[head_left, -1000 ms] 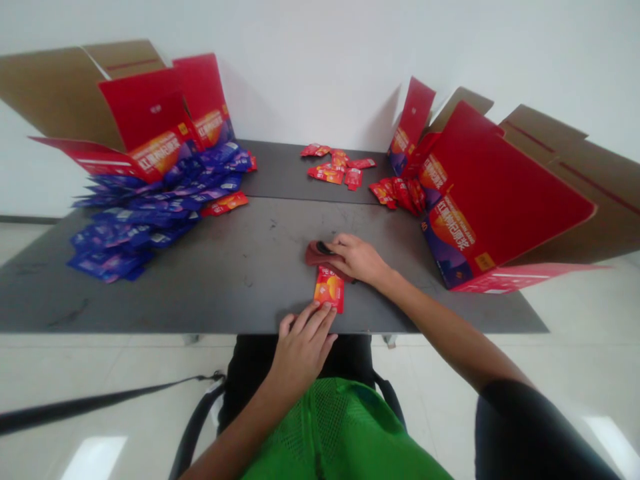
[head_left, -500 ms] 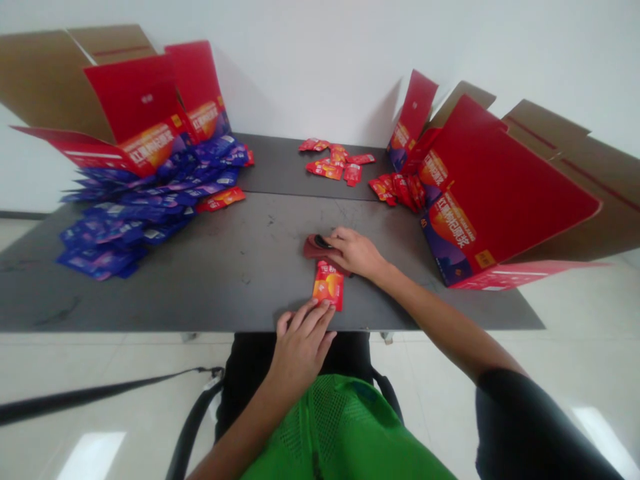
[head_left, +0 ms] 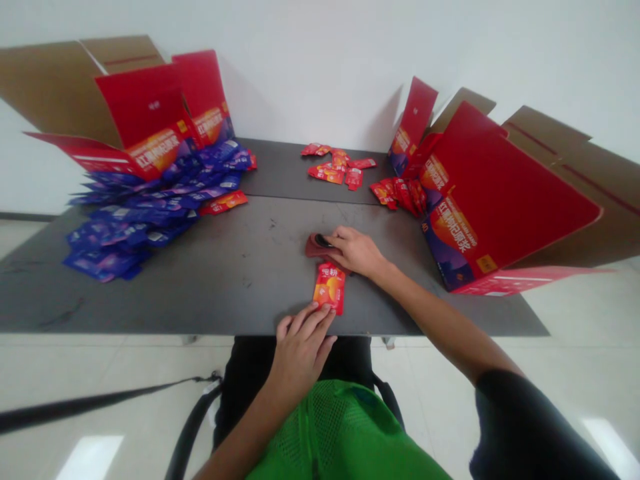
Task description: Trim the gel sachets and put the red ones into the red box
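Now, an orange-red sachet [head_left: 329,288] lay flat on the grey table [head_left: 200,300], the left hand [head_left: 300,357] spread with its fingertips touching the sachet's lower edge. Just above, the right hand [head_left: 355,252] curled over a dark red cloth [head_left: 314,248], its grip unclear. Open red cartons [head_left: 140,110] [head_left: 505,187] stood at both sides, beside blue sachets [head_left: 120,227] and red sachets [head_left: 335,167].

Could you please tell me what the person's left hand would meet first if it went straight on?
The left hand would meet the flat red-orange foil sachet, right at its fingertips, perhaps already touching.
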A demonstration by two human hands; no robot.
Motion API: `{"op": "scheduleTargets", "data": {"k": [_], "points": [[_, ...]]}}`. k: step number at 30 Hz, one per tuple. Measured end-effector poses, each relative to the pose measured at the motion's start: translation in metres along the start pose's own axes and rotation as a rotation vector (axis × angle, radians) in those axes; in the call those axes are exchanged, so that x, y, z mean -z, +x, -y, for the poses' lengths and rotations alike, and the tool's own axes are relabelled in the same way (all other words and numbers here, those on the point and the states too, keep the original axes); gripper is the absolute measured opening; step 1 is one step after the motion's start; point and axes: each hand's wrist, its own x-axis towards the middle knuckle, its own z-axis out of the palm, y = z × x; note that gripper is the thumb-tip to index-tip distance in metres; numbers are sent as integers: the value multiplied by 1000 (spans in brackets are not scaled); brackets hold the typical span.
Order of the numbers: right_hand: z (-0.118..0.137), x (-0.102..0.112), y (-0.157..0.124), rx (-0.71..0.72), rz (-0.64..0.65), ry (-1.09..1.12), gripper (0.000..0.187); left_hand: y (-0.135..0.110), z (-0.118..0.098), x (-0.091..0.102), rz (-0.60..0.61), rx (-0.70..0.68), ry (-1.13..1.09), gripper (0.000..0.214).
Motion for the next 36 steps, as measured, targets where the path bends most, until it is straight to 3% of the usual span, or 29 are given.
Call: {"op": "scheduleTargets", "data": {"k": [4,7,11,13,15,18,22,26,28,30,33,36], "points": [[34,13,-22,74,-32,109,36,-1,0,-3,-3,4,-14,42],[54,3,-43,171,33,180,33,-1,0,-3,-6,16,-14,37],[22,-13,-27,63,2,143,34,1,0,0,8,-3,-31,43],[2,-11,-10,9,0,66,34,1,0,1,11,-3,-33,43],[-1,-2,-3,-8,-32,22,35,1,0,1,7,4,-32,42],[28,7,-19,30,-72,89,36,0,0,-1,3,9,-33,41],[59,-3,-46,141,21,195,33,-1,0,-2,-9,23,-33,34],[23,-14,-23,22,30,107,36,2,0,1,-15,11,-60,41],[3,-10,-5,-19,36,26,36,3,-1,3,-21,7,-69,40],[0,-1,3,-33,8,-17,35,3,-1,3,-27,3,-73,39],[28,10,-13,6,-40,29,37,2,-1,1,-29,5,-76,39],[59,7,-39,132,35,106,37,1,0,-1,-32,23,-63,33]]}}
